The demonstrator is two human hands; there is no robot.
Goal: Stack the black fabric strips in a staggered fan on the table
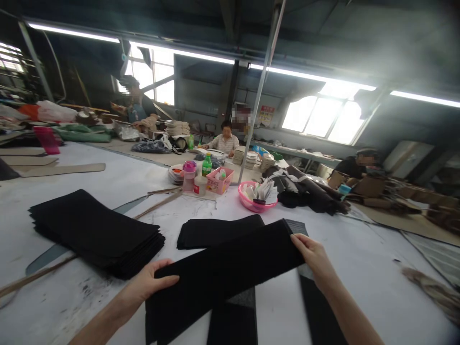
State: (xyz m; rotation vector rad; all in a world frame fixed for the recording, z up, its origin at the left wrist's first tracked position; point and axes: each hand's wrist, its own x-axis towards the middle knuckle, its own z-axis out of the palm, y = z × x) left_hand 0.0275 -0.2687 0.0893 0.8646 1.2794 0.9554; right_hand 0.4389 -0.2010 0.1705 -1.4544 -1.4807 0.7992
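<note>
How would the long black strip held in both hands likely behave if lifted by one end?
Probably fairly stiff: the black strip spans between the left hand and right hand with little sag. Likely light: only its ends are gripped. Its matte, felt-like surface suggests little slipping.

The fabric strip (230,268) runs across right in front of me, with my left hand (143,285) at one end and my right hand (312,256) at the other. There's a big stack (97,230) off to the left on the tabletop (359,258) and a smaller stack (215,230) just behind the strip. The bowl (257,196) and basket (220,179) are further back.
</note>
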